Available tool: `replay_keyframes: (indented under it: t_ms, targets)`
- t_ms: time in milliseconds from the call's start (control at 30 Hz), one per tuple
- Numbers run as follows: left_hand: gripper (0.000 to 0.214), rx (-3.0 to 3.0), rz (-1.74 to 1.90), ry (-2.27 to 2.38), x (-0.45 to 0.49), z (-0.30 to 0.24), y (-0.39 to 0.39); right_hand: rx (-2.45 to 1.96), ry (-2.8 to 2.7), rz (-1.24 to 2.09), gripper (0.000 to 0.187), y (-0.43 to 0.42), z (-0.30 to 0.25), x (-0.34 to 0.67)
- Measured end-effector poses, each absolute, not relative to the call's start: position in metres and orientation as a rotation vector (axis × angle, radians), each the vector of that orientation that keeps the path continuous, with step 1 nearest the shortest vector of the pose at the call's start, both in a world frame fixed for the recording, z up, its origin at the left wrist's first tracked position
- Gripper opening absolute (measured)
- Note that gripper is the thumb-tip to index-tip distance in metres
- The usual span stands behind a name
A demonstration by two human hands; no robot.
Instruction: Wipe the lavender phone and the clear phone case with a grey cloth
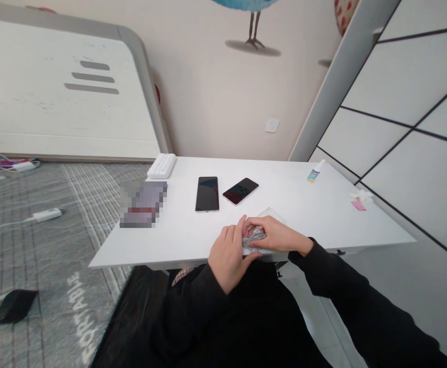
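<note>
On the white desk (315,214) against the wall (215,102), two phones (207,194) (screens dark); I log left hand (229,258), right hand (275,234) pinching one grey cloth (254,239).

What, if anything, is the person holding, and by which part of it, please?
A crumpled grey cloth, held by its bunched middle between the left hand and right hand.
</note>
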State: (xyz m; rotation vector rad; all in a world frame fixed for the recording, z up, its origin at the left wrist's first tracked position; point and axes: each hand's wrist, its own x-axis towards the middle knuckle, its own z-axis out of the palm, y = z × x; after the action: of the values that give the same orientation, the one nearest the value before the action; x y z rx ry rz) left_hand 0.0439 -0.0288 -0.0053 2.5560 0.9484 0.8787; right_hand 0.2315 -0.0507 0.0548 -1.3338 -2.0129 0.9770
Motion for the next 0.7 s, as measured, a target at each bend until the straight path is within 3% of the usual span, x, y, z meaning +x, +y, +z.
replay_keyframes:
  t_ms: [333, 533, 700]
  targets:
    - [0.102, 2.606, 0.903, 0.952, 0.045, -0.009, -0.03, -1.356, -2.07, 1.025, 0.017, -0.049, 0.059, 0.236]
    - [0.08, 2.493, 0.978, 0.837, 0.035, -0.009, -0.035, -1.445, -2.091, 0.761, 0.011, -0.065, 0.054, 0.232]
    - [0.04, 2.431, 0.962, 0.902, 0.022, -0.005, -0.04, -1.438, -2.063, 0.68, 0.006, -0.072, 0.049, 0.231]
